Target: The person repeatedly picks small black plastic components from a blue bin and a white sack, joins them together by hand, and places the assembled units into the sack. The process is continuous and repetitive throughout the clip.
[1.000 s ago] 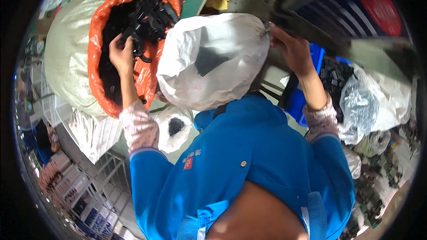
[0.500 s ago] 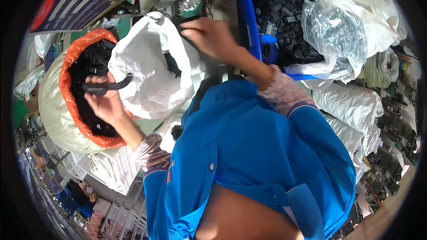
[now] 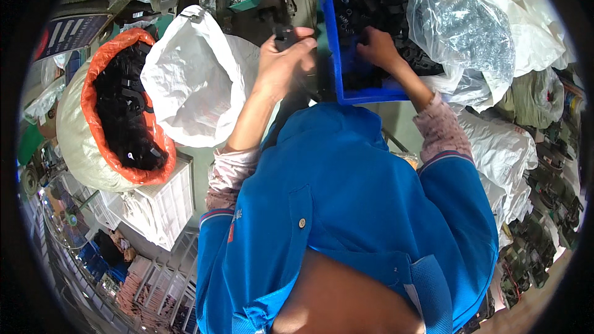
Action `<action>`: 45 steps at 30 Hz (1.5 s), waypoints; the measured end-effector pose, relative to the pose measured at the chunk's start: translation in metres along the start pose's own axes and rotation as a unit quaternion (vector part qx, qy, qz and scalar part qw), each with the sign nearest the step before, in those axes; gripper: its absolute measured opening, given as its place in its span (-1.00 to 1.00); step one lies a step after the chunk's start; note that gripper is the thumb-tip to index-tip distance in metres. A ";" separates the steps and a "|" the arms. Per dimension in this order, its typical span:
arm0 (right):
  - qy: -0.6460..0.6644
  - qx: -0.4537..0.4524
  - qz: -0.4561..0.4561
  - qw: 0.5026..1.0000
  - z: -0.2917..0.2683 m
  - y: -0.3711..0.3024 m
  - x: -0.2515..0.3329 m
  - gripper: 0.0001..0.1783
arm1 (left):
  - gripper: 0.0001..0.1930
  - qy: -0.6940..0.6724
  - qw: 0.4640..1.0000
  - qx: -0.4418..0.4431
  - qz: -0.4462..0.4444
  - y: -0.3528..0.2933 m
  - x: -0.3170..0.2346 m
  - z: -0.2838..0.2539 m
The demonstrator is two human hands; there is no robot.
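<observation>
My left hand [image 3: 277, 65] is raised over the dark bench in front of me, its thumb and fingers closed around a small black plastic part [image 3: 284, 38]. My right hand [image 3: 382, 51] reaches into the blue bin [image 3: 335, 55], which holds many small black plastic pieces [image 3: 396, 6]. Its fingertips are bent together among the pieces; what they pinch, if anything, is hidden. A white sack [image 3: 185, 86] stands open to the left of my left forearm. Farther left is an orange-rimmed sack [image 3: 93, 96] full of black plastic parts [image 3: 120, 93].
A green tub [image 3: 250, 1] of small shiny metal pieces stands at the far side of the bench. Clear plastic [image 3: 458, 31] drapes over the bin's right side. White filled sacks [image 3: 495, 148] lie at the right, and a white crate [image 3: 170, 201] sits below the orange-rimmed sack.
My left hand has moved right, from over the orange-rimmed sack to above the bench, holding a black part. My right hand has gone from beside the white sack into the blue bin.
</observation>
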State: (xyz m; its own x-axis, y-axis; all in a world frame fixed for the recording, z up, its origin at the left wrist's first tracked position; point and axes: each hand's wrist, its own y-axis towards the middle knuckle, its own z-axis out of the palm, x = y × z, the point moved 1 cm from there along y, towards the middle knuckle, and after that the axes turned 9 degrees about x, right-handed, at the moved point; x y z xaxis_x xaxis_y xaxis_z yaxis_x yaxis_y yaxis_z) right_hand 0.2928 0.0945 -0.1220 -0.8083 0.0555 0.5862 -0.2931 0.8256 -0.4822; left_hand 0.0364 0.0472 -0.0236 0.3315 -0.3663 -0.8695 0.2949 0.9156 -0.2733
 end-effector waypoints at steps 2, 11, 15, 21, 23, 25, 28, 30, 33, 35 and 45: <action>0.274 0.022 -0.011 0.961 -0.030 -0.028 0.028 -0.67 | -0.68 0.018 0.999 -0.018 -0.030 0.004 0.003 0.019; 0.415 0.030 -0.194 0.889 -0.031 -0.053 0.073 -0.67 | -0.77 -0.068 0.995 -0.041 0.060 0.012 0.014 0.031; 0.002 0.073 -0.117 0.990 -0.007 -0.016 0.023 -0.71 | -0.71 -0.005 0.996 -0.075 0.048 0.005 0.006 0.009; -0.135 0.096 -0.138 0.977 0.024 0.019 -0.009 -0.75 | -0.70 0.056 0.988 -0.120 0.079 -0.008 0.004 -0.013; -0.072 0.091 -0.128 0.985 0.003 0.007 0.003 -0.74 | -0.71 0.064 0.986 -0.120 0.094 -0.017 -0.005 -0.016; 0.141 0.088 -0.117 0.979 -0.034 -0.020 0.043 -0.74 | -0.66 0.056 0.987 -0.119 0.090 -0.025 -0.011 -0.022; 0.425 0.087 -0.191 0.881 -0.061 -0.041 0.106 -0.73 | -0.64 0.118 0.982 -0.089 0.115 -0.028 -0.019 -0.020; 0.390 0.087 -0.262 0.879 -0.063 -0.041 0.142 -0.79 | -0.60 0.149 0.975 -0.085 0.140 -0.028 -0.021 -0.017; 0.286 0.099 -0.341 0.890 -0.056 -0.031 0.170 -0.83 | -0.57 0.227 0.955 -0.113 0.151 -0.033 -0.027 -0.014; 0.221 0.096 -0.364 0.900 -0.051 -0.026 0.174 -0.82 | -0.54 0.254 0.949 -0.126 0.138 -0.037 -0.031 -0.013; -0.165 0.063 -0.588 0.789 -0.063 -0.018 0.208 -0.85 | -0.64 0.303 0.922 -0.165 0.176 -0.048 -0.034 -0.012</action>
State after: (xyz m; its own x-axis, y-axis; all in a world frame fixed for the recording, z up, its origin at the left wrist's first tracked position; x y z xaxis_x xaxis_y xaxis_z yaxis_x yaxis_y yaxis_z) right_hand 0.1621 0.1269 0.0498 -0.0219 -0.8741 0.4852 -0.9716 0.1330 0.1958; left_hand 0.0000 0.0177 0.0136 -0.2373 0.0316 -0.9709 -0.0575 0.9973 0.0465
